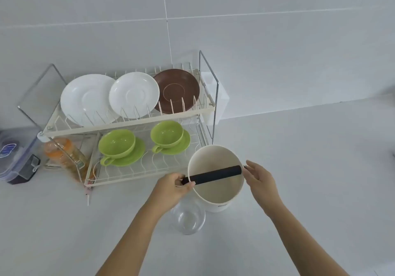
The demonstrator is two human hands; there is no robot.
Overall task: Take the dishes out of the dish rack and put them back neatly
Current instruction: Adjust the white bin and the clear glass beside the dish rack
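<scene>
A two-tier wire dish rack (128, 124) stands against the wall. Its top tier holds two white plates (85, 98) (133, 94) and a brown plate (177, 90) on edge. The lower tier holds two green cups on green saucers (117, 145) (168, 135). To the right of the rack, a white pot (215, 192) with a black bar handle (213, 174) across its mouth is tilted above the counter. My left hand (173, 188) grips the handle's left end. My right hand (259, 178) lies with straight fingers against the pot's right rim.
A clear glass bowl (188, 218) sits on the counter under the pot. An orange-labelled bottle (64, 154) lies at the rack's left end. A lidded plastic container (15, 154) stands at the far left. A white box (215, 96) sits behind the rack's right end.
</scene>
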